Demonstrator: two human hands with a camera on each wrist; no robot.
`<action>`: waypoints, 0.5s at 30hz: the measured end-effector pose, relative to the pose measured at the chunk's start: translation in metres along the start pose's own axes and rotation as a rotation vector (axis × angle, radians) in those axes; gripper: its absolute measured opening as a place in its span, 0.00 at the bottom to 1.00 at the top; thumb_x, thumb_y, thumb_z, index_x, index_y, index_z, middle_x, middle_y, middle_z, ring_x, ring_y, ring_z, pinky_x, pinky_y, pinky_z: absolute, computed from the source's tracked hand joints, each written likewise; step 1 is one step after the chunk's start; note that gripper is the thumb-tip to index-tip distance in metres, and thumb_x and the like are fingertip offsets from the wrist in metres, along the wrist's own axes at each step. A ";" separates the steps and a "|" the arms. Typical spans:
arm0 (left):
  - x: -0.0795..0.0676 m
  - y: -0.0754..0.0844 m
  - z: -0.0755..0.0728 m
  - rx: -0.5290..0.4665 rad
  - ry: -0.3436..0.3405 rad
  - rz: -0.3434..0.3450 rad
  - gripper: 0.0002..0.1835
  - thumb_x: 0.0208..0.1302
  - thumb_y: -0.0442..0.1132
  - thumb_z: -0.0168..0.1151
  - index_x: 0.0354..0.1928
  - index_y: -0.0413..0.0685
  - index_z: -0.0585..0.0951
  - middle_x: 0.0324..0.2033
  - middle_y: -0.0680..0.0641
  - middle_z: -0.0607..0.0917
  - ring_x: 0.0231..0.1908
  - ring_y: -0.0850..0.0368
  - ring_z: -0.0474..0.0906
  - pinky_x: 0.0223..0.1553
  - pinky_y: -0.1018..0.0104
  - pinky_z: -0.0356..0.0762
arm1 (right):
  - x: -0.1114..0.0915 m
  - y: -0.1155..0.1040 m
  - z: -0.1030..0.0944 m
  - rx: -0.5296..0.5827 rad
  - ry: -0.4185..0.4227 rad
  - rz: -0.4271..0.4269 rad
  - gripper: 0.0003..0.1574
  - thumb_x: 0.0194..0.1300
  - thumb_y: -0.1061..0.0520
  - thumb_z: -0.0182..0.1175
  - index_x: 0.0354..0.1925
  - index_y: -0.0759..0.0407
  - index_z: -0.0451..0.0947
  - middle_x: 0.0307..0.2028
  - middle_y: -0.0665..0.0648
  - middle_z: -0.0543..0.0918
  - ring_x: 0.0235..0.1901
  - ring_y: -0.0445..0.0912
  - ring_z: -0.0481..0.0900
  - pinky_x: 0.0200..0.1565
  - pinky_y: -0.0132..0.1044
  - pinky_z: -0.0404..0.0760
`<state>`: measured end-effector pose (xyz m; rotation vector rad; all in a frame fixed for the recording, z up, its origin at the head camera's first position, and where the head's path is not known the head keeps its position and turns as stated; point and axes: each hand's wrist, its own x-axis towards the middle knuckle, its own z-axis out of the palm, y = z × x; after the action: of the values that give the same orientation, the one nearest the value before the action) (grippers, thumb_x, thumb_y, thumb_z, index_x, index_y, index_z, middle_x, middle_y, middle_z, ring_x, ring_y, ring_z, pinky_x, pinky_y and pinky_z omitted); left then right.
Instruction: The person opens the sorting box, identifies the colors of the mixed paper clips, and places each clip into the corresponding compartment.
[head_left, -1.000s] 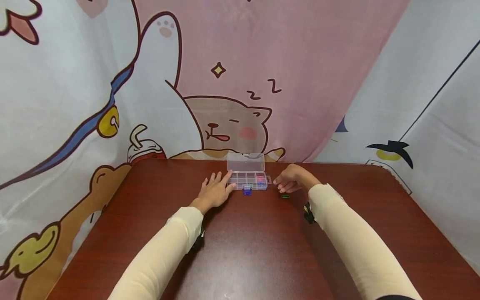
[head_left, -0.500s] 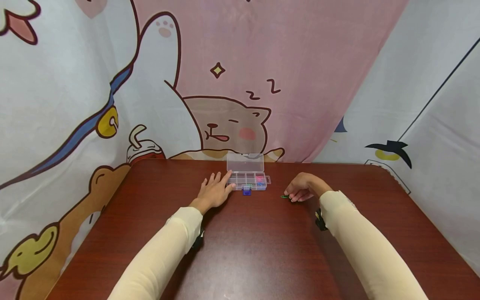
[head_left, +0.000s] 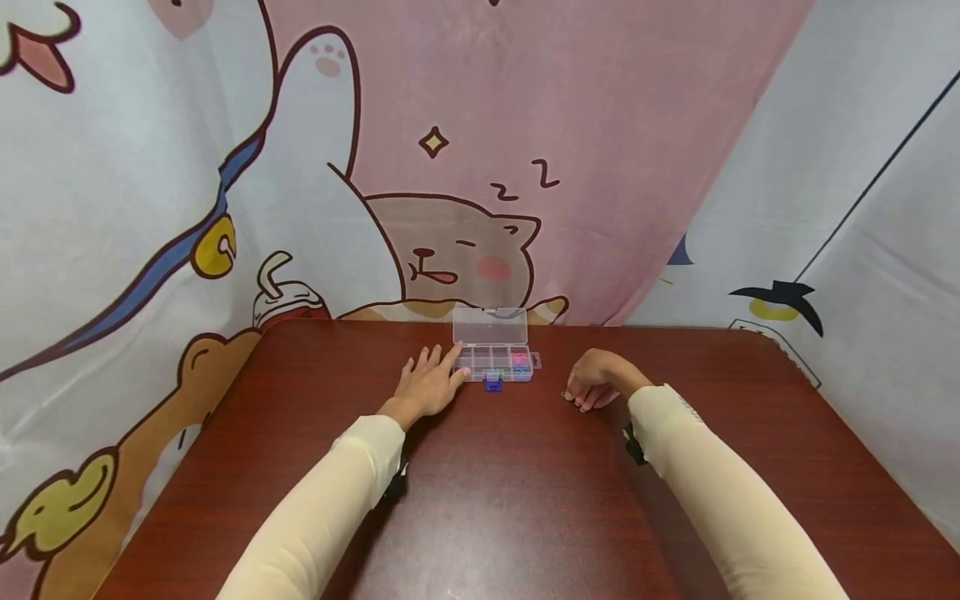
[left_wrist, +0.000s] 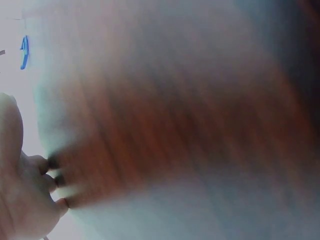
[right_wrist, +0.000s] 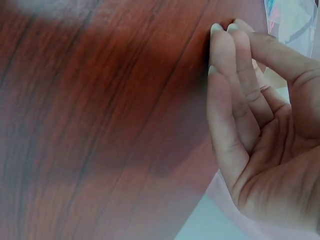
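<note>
My left hand [head_left: 427,387] lies spread with straight fingers at the left side of a clear compartment box [head_left: 480,375], thumb and index finger touching it. The box's lid stands up at the back. Pink and blue small pieces fill its right compartments, with some green at the front. To the right of the box, my right hand [head_left: 597,379] is low over the table with thumb and fingertips together. They meet where the green paper clip lay, and the clip itself is hidden by them. In the right wrist view the fingertips [right_wrist: 232,27] come together at the table surface.
The dark red-brown table [head_left: 510,500] reaches back to a printed curtain [head_left: 600,167]. A blue latch [head_left: 492,383] juts from the front of the box, and a clear hanging tab [head_left: 536,360] from its right side.
My right hand moved right, away from the box, then closed its fingertips over the green paper clip, which was visible before and is now covered. The left hand has stayed in place.
</note>
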<state>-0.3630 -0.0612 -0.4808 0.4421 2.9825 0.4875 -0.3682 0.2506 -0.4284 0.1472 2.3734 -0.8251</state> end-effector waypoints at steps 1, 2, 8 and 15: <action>0.000 0.000 0.000 0.001 -0.001 0.001 0.34 0.74 0.65 0.32 0.77 0.68 0.46 0.75 0.40 0.52 0.75 0.40 0.43 0.72 0.40 0.39 | 0.000 -0.001 0.000 -0.011 0.005 0.003 0.06 0.62 0.59 0.63 0.34 0.59 0.85 0.23 0.52 0.85 0.25 0.43 0.86 0.32 0.38 0.84; 0.000 0.000 0.000 0.002 -0.001 0.001 0.34 0.74 0.65 0.32 0.77 0.68 0.46 0.75 0.40 0.52 0.75 0.40 0.43 0.72 0.40 0.40 | 0.001 -0.002 0.001 -0.023 0.008 0.003 0.05 0.62 0.59 0.63 0.34 0.60 0.85 0.23 0.53 0.85 0.25 0.43 0.86 0.32 0.38 0.84; 0.000 0.000 -0.002 -0.007 -0.001 0.001 0.34 0.74 0.65 0.32 0.77 0.68 0.46 0.75 0.40 0.52 0.75 0.40 0.43 0.72 0.40 0.39 | 0.006 -0.009 0.002 -0.168 0.044 0.003 0.06 0.60 0.57 0.67 0.31 0.59 0.85 0.23 0.53 0.86 0.24 0.42 0.85 0.31 0.39 0.83; -0.001 0.000 -0.002 -0.006 -0.008 0.001 0.34 0.74 0.65 0.31 0.77 0.69 0.45 0.75 0.40 0.52 0.75 0.40 0.43 0.72 0.40 0.39 | 0.005 -0.018 0.007 -0.315 0.161 0.044 0.11 0.57 0.53 0.70 0.24 0.59 0.86 0.21 0.53 0.86 0.22 0.43 0.85 0.29 0.38 0.84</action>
<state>-0.3625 -0.0624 -0.4792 0.4440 2.9729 0.4935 -0.3743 0.2317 -0.4260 0.1404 2.6067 -0.4240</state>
